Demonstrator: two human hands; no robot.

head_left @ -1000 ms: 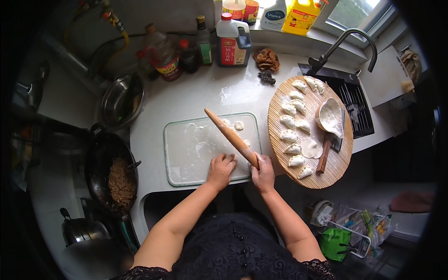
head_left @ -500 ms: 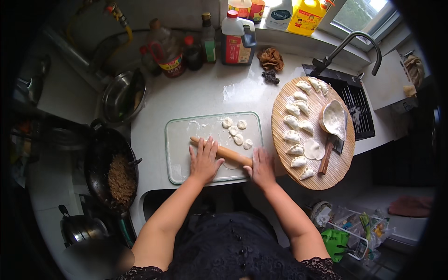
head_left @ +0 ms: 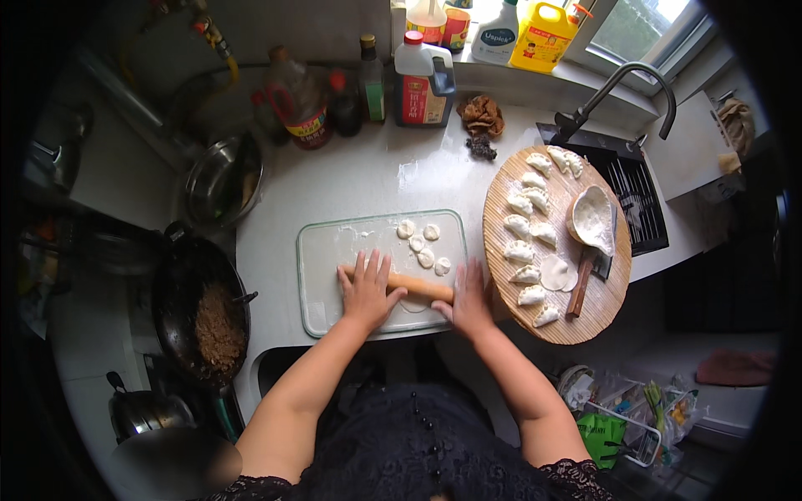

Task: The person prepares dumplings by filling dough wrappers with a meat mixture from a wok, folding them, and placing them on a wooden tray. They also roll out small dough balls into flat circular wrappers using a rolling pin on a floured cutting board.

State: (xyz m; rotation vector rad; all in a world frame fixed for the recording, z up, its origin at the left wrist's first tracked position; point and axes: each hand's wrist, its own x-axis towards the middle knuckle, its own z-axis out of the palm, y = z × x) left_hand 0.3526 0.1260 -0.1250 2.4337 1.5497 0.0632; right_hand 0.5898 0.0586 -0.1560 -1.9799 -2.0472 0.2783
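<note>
A wooden rolling pin (head_left: 424, 287) lies slightly aslant on a glass cutting board (head_left: 322, 296) with a green edge. My left hand (head_left: 366, 292) rests palm down on its left part, fingers spread beyond it. At the other end, my right hand (head_left: 471, 305) has its fingers stretched out and its thumb against the pin. Under the pin, a thin round dough wrapper (head_left: 413, 307) shows only in part. Several small flattened dough pieces (head_left: 425, 258) sit on the far right of the board, amid loose flour.
A round slatted tray (head_left: 603, 313) at right bears folded dumplings (head_left: 518, 225), wrappers, a flour bowl (head_left: 591, 219) and a wooden-handled cleaver (head_left: 578, 292). Left stands a wok (head_left: 180, 334) with minced filling; behind it, a metal bowl (head_left: 199, 190). Bottles (head_left: 424, 88) line the back, a sink far right.
The pin's left end has come nearer to me with my left hand, so the pin lies less steeply. My right hand stays by its right end. The whole view has shifted slightly.
</note>
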